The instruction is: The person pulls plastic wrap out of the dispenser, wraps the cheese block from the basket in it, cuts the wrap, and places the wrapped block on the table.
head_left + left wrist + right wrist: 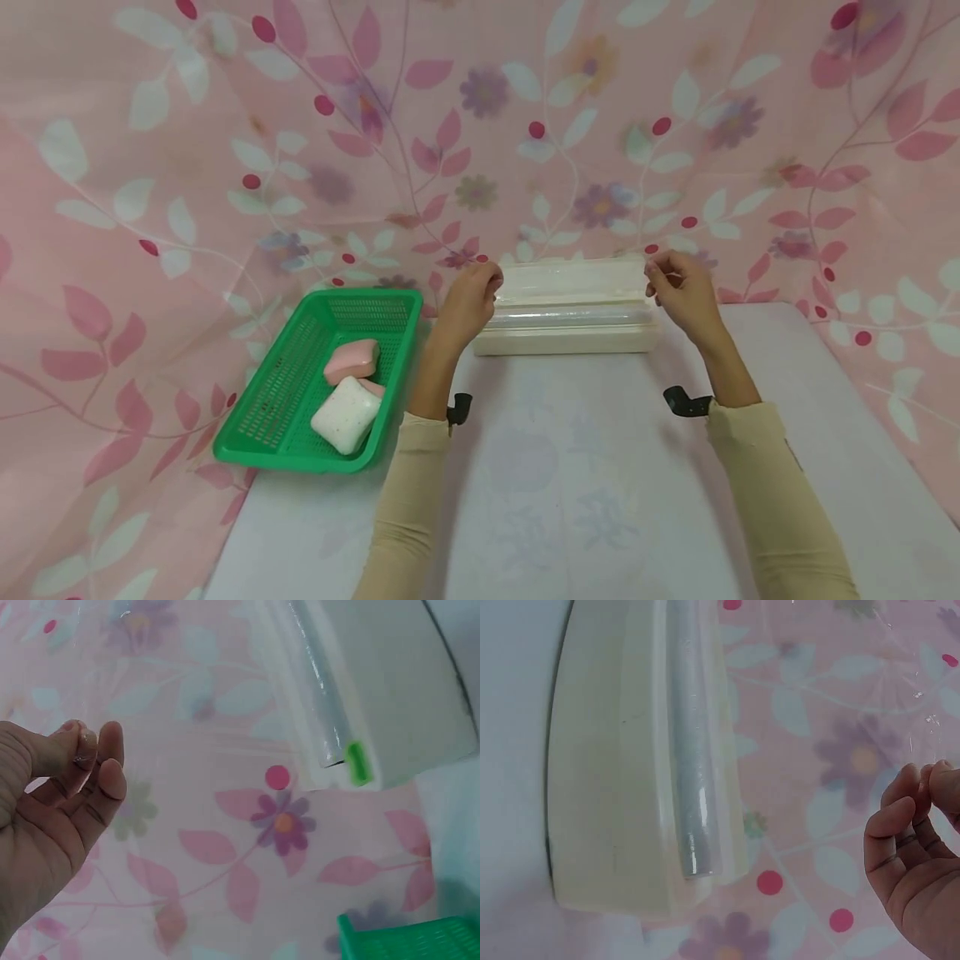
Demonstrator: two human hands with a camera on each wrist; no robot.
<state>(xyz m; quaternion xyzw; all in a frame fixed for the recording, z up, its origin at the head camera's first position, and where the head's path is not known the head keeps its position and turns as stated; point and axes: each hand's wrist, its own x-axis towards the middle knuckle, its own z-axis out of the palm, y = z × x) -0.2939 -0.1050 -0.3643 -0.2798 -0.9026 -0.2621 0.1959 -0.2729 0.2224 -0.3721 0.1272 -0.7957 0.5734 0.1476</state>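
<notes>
A white cling film dispenser (566, 340) with a shiny roll (573, 315) in it sits near the back of the table. Clear cling film (922, 724) stretches, barely visible, between the two hands above the roll. My left hand (472, 304) pinches one corner between thumb and forefinger, its other fingers loosely bent. The right hand (684, 296) pinches the opposite corner the same way. Both hands are raised over the dispenser's two ends. A small green piece (359, 763) shows at the dispenser's left end in the left wrist view.
On the left stands a green plastic basket (279, 461) with a white soap bar (346, 415) and pink soap bars (352, 361) inside. A floral curtain (480, 125) hangs behind the white-covered table (555, 500). Dark wrist camera mounts (686, 403) stick out near the sleeves.
</notes>
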